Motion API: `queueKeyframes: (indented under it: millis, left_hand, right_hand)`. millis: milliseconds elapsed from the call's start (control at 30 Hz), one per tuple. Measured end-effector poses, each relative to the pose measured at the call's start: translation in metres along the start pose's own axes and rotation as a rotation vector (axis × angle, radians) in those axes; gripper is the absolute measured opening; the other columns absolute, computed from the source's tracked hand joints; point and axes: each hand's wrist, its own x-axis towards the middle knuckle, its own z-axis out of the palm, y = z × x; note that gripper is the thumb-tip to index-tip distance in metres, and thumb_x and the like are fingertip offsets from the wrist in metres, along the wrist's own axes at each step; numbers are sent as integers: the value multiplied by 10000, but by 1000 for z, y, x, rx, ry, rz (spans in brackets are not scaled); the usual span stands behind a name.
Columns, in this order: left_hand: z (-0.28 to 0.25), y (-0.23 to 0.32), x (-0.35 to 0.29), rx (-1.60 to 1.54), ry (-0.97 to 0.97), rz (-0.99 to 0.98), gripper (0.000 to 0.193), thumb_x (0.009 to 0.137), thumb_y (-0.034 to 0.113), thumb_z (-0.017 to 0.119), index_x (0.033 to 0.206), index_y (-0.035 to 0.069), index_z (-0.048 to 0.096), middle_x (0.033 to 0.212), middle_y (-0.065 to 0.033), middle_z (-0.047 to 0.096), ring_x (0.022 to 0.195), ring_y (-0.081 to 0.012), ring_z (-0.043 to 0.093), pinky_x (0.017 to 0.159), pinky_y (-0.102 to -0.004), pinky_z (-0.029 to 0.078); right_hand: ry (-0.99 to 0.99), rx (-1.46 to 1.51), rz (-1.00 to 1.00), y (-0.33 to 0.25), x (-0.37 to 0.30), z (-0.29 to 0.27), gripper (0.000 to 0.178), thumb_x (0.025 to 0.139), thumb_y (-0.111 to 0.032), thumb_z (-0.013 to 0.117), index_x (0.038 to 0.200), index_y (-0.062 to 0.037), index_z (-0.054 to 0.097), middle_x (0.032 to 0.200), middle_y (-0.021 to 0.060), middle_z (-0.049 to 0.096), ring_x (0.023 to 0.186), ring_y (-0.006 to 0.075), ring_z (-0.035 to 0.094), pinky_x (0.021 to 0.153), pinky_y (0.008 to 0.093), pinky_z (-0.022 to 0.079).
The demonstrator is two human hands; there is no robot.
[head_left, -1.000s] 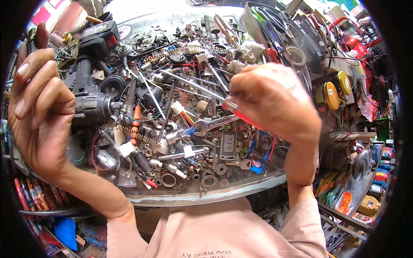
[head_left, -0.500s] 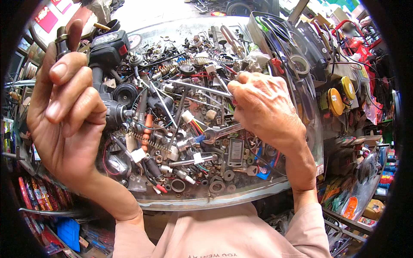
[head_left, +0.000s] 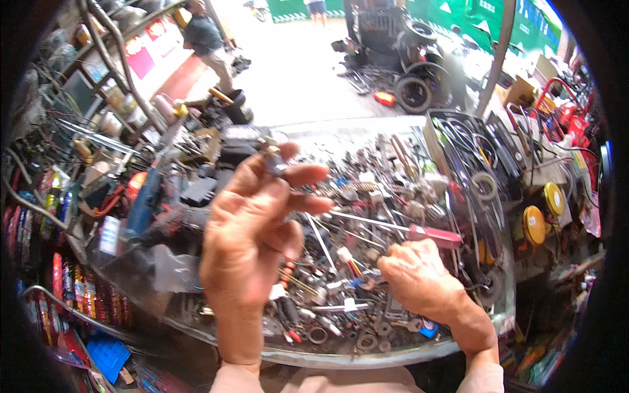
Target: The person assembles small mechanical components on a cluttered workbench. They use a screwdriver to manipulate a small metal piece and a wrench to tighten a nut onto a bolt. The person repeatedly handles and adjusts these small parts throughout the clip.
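My left hand (head_left: 246, 226) is raised over the left part of the bench, pinching a small metal fitting (head_left: 275, 161) between thumb and fingers. Blur hides its exact kind. My right hand (head_left: 422, 272) is low over the heap of metal parts with its fingers curled. What lies under those fingers, if anything, is hidden. Just beyond its knuckles lies a screwdriver with a red handle (head_left: 436, 236), its long shaft pointing left. An open-ended wrench (head_left: 370, 281) shows at the left side of the curled fingers, among nuts, washers and wires.
A long tray (head_left: 452, 170) of cables and tools runs along the bench's right side. Left of my left hand are a clear plastic bag (head_left: 177, 268) and a dark power tool (head_left: 203, 190). Yellow discs (head_left: 534, 224) hang at right. A person (head_left: 204, 39) is at the far left.
The view has tilted up, showing more floor beyond the bench. My left hand has come inward with the fitting. The screwdriver's red handle, hidden under my right hand before, now shows.
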Motion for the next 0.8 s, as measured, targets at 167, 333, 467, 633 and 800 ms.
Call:
queueKeyframes:
  millis: [167,333,467,633,800]
  left_hand:
    - [2,-5,-3,30,45,-5,251,933,68,531,1172,-7,525,1037,-202,653,844,-228,686,461,-190,476]
    - [-2,-10,-2,-21,18,35,247,948,77,513,1175,-15,538,955,-170,665,734,-191,682,432,-190,450]
    - [2,-10,-3,-98,-29,23,262,969,112,486,1181,-37,526,904,-143,638,628,-161,644,427,-198,445]
    - [0,-11,-3,-216,-98,-46,270,979,101,458,1195,-49,517,875,-129,610,551,-140,581,435,-203,446]
    - [2,-9,-6,-152,-124,-108,275,977,103,462,1197,-50,521,833,-110,605,500,-111,547,403,-180,399]
  right_hand:
    - [-358,-74,110,-11,15,-1,61,720,-106,582,737,-71,628,831,104,576,839,291,579,739,421,400]
    - [-159,-77,-21,1,11,3,50,732,-101,595,742,-79,638,722,114,613,732,280,630,623,388,453]
    - [-255,12,-46,11,14,-6,37,711,-88,580,716,-70,612,691,114,598,716,285,622,633,403,437]
    - [-196,261,-138,27,18,-27,114,709,-148,619,745,-41,596,731,114,604,758,312,622,645,429,466]
    - [41,847,-128,42,17,-48,116,864,-119,639,934,-44,585,797,80,636,721,224,628,606,344,484]
